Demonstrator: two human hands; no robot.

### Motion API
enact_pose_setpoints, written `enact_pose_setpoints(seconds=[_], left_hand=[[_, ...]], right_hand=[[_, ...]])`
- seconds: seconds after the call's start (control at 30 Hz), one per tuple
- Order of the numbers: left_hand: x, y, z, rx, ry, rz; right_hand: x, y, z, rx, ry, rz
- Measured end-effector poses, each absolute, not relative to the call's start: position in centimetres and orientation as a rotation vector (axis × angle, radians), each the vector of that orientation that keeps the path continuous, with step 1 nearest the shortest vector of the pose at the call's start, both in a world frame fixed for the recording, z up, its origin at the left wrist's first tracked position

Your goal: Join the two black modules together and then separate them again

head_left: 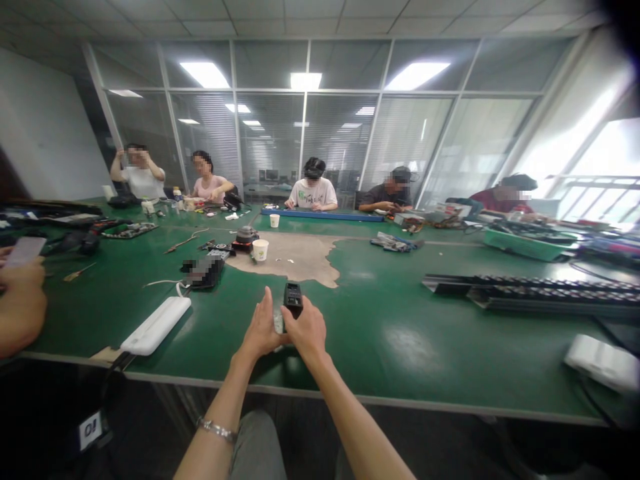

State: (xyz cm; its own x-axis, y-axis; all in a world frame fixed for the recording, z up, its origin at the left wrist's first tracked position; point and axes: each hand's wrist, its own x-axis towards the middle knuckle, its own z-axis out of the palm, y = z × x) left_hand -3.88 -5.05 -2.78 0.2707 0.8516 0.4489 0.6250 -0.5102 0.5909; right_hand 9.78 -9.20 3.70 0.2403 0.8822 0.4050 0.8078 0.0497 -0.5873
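Just above the table near its front edge, my right hand [306,328] is closed around a small black box-shaped device [293,298] with openings in its upper end. Its exact kind I cannot make out. My left hand [261,327] is beside it, fingers stretched upward and thumb reaching toward the right hand. Between the two hands shows a pale, blurry patch [279,323]; what it belongs to is unclear. The palms and the lower part of the device are hidden.
On the green table [380,313] a white power strip [157,325] lies left, near a black device [205,269]. Paper cups [260,250] stand ahead. Long black metal strips [540,293] and a white adapter [603,363] lie right. Several people sit opposite; another person's hand [23,270] holds a phone at left.
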Motion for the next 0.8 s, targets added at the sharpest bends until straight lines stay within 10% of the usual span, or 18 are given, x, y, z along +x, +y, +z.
enact_pose_setpoints(seconds=[0.8], left_hand=[[-3.9,-5.2,-2.7,2.318,1.294,1.094]], right_hand=[[9.7,-10.1,2.6,-1.97,-1.696,0.151]])
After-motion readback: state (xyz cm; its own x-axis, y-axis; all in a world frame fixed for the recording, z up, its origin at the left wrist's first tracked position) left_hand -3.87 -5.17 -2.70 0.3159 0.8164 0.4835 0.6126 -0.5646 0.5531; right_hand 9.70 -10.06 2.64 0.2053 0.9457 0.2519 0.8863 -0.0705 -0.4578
